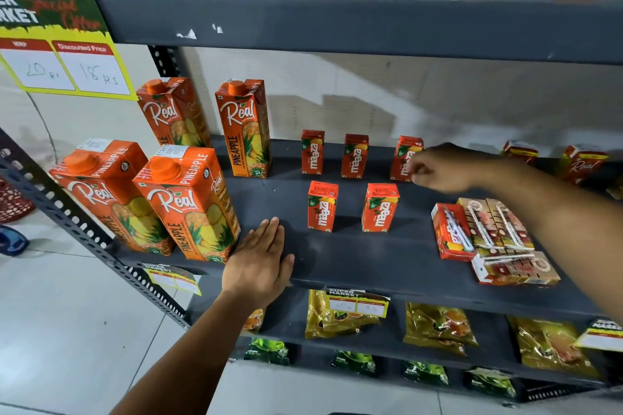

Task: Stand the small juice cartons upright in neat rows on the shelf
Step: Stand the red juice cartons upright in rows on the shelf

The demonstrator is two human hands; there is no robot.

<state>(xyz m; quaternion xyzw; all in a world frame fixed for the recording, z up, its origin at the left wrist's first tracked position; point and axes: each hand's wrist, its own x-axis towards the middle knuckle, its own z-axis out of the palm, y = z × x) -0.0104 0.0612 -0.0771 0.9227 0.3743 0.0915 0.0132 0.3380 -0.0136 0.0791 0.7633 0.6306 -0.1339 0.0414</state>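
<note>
Small red Maaza juice cartons stand upright on the dark grey shelf (371, 263). The back row holds three: one (312, 152), a second (355, 156) and a third (403, 158). Two more stand in front, one (322, 206) and another (380, 207). My right hand (441, 167) has its fingers curled on the right side of the third back carton. Several small cartons (488, 239) lie flat in a heap at the right. My left hand (261, 258) rests flat and open on the shelf's front edge, holding nothing.
Several tall orange Real pineapple cartons (188, 202) stand at the shelf's left. Two small cartons (583, 163) stand at the far right back. A yellow price sign (67, 54) hangs top left. Golden packets (438, 327) fill the shelf below; bottles sit on the shelf above.
</note>
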